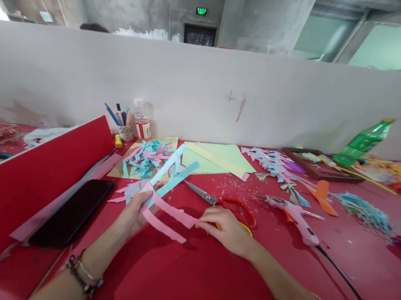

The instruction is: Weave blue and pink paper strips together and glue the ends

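Observation:
My left hand point(140, 208) is closed on a woven piece of paper strips, its thumb pressed on top near the crossing. Light blue strips point(178, 178) stick out from it up and to the right, and pink strips point(163, 227) trail toward the right. With its fingertips, my right hand point(226, 229) pinches the end of one pink strip. Just beyond that hand lie scissors with red handles point(239, 209), blades pointing left. A yellow handle point(245, 228) shows partly behind the right hand. Left of my left hand, a pink-and-blue woven piece point(133, 190) rests on the table.
A heap of blue and pink scraps point(151, 157) lies behind my left hand, beside pale green paper point(217, 159). A pink glue gun point(293, 217) with a black cord is at right. A phone point(72, 213), a red panel point(39, 185) and a green bottle point(362, 143) stand around.

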`<state>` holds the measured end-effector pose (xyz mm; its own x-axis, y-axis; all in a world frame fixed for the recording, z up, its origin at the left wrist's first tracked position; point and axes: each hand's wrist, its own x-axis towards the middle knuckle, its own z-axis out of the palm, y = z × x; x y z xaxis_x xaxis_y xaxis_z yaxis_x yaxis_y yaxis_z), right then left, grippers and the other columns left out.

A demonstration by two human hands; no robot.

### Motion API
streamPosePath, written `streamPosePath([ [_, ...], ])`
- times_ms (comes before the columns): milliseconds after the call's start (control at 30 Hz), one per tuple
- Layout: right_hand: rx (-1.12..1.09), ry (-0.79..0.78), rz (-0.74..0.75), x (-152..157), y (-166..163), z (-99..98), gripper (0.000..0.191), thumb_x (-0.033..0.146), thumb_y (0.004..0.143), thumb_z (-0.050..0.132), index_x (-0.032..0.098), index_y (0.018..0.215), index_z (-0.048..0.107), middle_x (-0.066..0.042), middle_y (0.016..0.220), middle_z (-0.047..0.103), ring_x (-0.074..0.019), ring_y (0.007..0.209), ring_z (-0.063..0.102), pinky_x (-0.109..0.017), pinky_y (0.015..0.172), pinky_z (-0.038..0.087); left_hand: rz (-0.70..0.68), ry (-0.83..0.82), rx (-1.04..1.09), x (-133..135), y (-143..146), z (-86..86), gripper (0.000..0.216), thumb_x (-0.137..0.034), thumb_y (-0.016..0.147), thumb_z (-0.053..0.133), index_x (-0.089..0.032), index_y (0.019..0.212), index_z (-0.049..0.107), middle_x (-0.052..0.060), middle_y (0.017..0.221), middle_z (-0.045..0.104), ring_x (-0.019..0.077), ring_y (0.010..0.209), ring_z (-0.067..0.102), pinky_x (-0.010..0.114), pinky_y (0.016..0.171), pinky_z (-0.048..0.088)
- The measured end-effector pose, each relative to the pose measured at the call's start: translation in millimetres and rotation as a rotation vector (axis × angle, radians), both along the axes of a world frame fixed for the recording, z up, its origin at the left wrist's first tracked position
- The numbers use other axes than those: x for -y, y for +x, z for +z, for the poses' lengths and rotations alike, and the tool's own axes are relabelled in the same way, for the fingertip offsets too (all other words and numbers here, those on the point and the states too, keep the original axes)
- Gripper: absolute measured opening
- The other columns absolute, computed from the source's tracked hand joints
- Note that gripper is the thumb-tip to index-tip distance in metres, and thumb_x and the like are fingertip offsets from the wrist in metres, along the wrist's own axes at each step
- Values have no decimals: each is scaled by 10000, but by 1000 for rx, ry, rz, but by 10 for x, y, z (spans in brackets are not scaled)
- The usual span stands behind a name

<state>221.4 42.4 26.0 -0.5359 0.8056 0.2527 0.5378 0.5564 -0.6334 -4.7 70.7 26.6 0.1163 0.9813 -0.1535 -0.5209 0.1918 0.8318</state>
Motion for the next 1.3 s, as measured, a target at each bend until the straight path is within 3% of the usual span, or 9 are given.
streamPosePath([
  [100, -74, -52, -12, -4, 58, 46, 270, 350, 841, 453, 199, 782, 669, -23, 753, 653, -131, 705, 567, -257, 692, 402, 55, -39, 53, -14, -31, 16, 269, -252, 647, 590, -138, 890, 610, 68, 828, 687, 240, 932, 609, 371, 877, 470],
  [233, -285, -124, -196, -48, 146, 44, 248, 348, 828, 455, 175, 773, 624, -31, 743, 637, -140, 716, 584, -257, 692, 425, 93, -25, 132, -29, -94, 5, 229, -276, 647, 598, -180, 855, 612, 26, 754, 693, 215, 865, 631, 383, 869, 469],
  [367, -524, -184, -291, -131, 202, 8, 184, 337, 816, 437, 178, 816, 529, -15, 717, 591, -130, 671, 566, -275, 685, 442, -77, 21, 116, -23, -113, -36, 254, -316, 598, 637, -166, 803, 636, 43, 708, 688, 263, 904, 616, 417, 899, 434],
  [500, -595, -64, -381, -175, 171, 66, 137, 300, 785, 440, 192, 701, 448, 16, 646, 486, -112, 612, 486, -252, 621, 418, -222, 34, 117, 3, -95, -63, 241, -314, 580, 670, -164, 767, 645, 52, 732, 689, 263, 847, 630, 409, 893, 428],
  [667, -439, 48, -352, -143, -79, 395, 193, 372, 780, 460, 195, 845, 502, 14, 685, 502, -104, 588, 457, -234, 571, 386, -252, 43, 57, 35, -60, -35, 249, -268, 589, 662, -150, 808, 648, 61, 769, 680, 227, 776, 637, 350, 826, 461],
  [833, -257, 218, -350, -184, -395, 658, 288, 437, 716, 562, 208, 889, 538, -3, 817, 598, -130, 715, 530, -248, 660, 388, -219, 45, 16, 22, -44, -17, 267, -251, 584, 647, -145, 829, 640, 65, 795, 675, 237, 800, 632, 356, 815, 460],
  [1067, -142, 393, -365, -283, -507, 731, 275, 432, 708, 580, 212, 870, 550, -29, 883, 600, -168, 828, 537, -296, 742, 341, -186, 75, -21, 13, -19, 14, 281, -255, 558, 659, -133, 811, 650, 58, 783, 682, 217, 750, 639, 317, 758, 479],
  [1200, -56, 364, -413, -340, -510, 718, 100, 298, 749, 546, 211, 760, 593, 8, 767, 589, -141, 738, 535, -321, 753, 260, -199, 83, -46, 1, -19, -19, 267, -245, 579, 647, -134, 822, 644, 70, 789, 677, 230, 789, 635, 329, 768, 472],
  [1300, -68, 336, -388, -369, -509, 743, 107, 210, 764, 507, 207, 742, 612, 14, 758, 595, -131, 721, 534, -329, 761, 229, -193, 81, -49, -26, -31, -65, 262, -243, 584, 643, -137, 824, 639, 66, 773, 673, 229, 791, 633, 334, 764, 471],
])
